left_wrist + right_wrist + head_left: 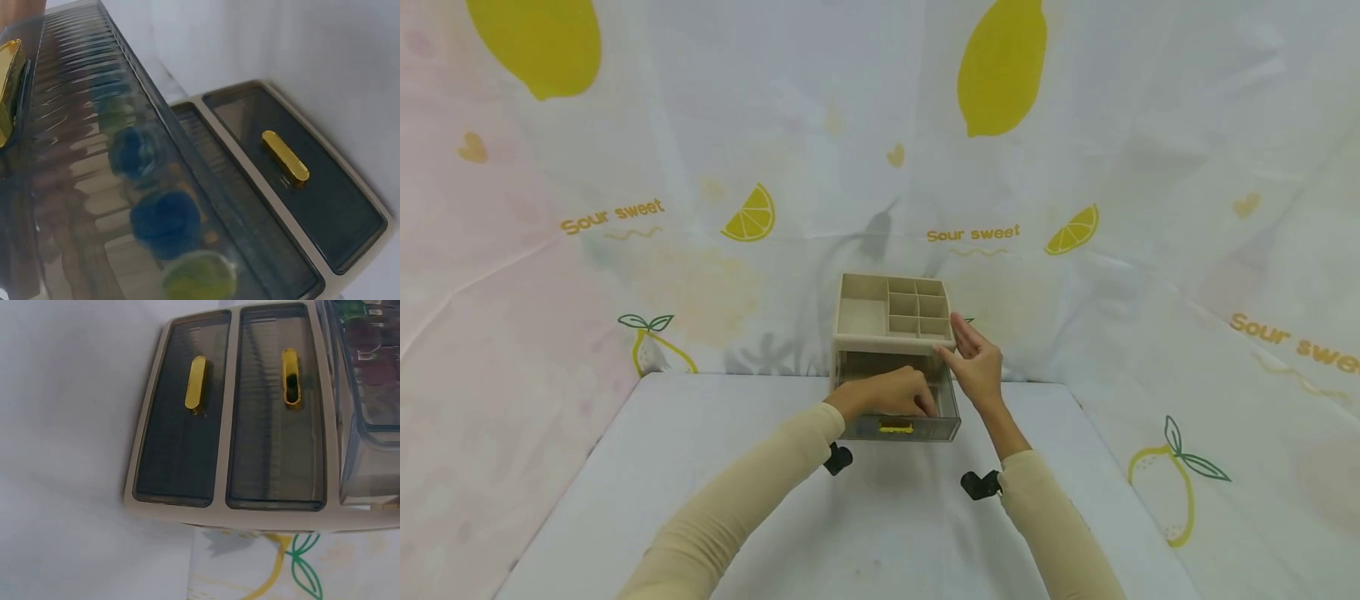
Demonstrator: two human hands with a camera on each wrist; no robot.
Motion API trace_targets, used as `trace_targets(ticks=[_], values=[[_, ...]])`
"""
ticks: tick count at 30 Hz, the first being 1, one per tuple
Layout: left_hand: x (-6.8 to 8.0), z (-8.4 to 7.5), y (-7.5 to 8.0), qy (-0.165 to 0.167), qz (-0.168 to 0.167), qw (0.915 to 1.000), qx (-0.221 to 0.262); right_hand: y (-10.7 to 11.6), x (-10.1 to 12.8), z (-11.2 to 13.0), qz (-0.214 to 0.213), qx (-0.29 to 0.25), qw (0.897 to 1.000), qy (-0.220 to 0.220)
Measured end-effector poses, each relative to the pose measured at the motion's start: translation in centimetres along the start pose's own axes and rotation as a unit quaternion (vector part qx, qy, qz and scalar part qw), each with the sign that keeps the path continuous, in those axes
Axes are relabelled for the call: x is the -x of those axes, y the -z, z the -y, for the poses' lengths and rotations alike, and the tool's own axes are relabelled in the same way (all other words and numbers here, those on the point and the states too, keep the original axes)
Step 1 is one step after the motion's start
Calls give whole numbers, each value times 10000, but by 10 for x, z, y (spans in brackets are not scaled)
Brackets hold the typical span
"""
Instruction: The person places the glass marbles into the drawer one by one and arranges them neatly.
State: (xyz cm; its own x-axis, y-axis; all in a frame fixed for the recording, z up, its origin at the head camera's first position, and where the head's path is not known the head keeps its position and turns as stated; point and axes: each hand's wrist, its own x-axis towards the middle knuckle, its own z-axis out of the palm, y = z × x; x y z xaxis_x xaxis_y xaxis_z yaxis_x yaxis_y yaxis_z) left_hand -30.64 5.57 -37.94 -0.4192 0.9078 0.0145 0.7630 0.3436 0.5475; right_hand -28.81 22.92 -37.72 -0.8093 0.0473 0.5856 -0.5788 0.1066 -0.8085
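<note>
A beige desktop organizer (861,318) stands at the back of the white table, its clear top drawer (942,429) pulled out. My left hand (895,392) reaches down into that drawer with bent fingers; their tips are hidden, so I cannot tell whether they hold anything. Through the drawer wall, the left wrist view shows rounded blue pieces (165,225) and a yellow-green piece (200,278). My right hand (979,367) rests at the organizer's upper right front corner, thumb by the top edge, other fingers extended along the side.
Two lower drawers, a middle one (275,456) and a bottom one (172,456), are closed and have gold handles. Small open compartments (917,307) divide the organizer's top. A lemon-print curtain (820,167) hangs right behind. Black wrist devices (837,459) hang beneath both forearms.
</note>
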Motion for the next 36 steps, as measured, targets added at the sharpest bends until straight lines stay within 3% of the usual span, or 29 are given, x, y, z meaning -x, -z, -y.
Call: trace_targets(ticks=[4,8,11,14,17,19,21,25,27,28,31,34,36], values=[[3,-2,2,-105,-117,9998,-116,-1,-1,-1,8,6,10000,7],[12,-8,5,-234,-482,9977,-424,-3,0,-2,60,-12,10000,-22],[22,-17,5,-214,-938,9936,-586,-3,1,-2,102,-39,9999,-31],[35,-30,0,-188,-1637,9851,-493,-4,2,-2,145,-64,9999,5],[51,-46,-7,-170,-2329,9723,43,-5,3,-3,165,-97,9998,31],[62,-55,-11,-113,-2531,9649,685,-5,3,-3,136,-99,9999,-7],[72,-60,-15,-10,-2541,9578,1345,-5,2,-2,100,-90,9999,-34],[88,-60,-31,283,-2207,9436,2454,-4,0,-1,18,-32,10000,-36],[93,-56,-44,489,-1975,9310,3032,-3,0,0,-7,-13,10000,1],[94,-54,-50,621,-1854,9203,3387,-3,0,0,-22,-1,10000,12],[96,-46,-72,1024,-1594,8766,4424,-2,0,0,-64,45,10000,-21],[94,-40,-87,1284,-1596,8313,5167,-2,1,1,-89,75,9999,-84],[92,-37,-93,1321,-1690,8147,5387,-3,1,1,-99,75,9999,-98]])
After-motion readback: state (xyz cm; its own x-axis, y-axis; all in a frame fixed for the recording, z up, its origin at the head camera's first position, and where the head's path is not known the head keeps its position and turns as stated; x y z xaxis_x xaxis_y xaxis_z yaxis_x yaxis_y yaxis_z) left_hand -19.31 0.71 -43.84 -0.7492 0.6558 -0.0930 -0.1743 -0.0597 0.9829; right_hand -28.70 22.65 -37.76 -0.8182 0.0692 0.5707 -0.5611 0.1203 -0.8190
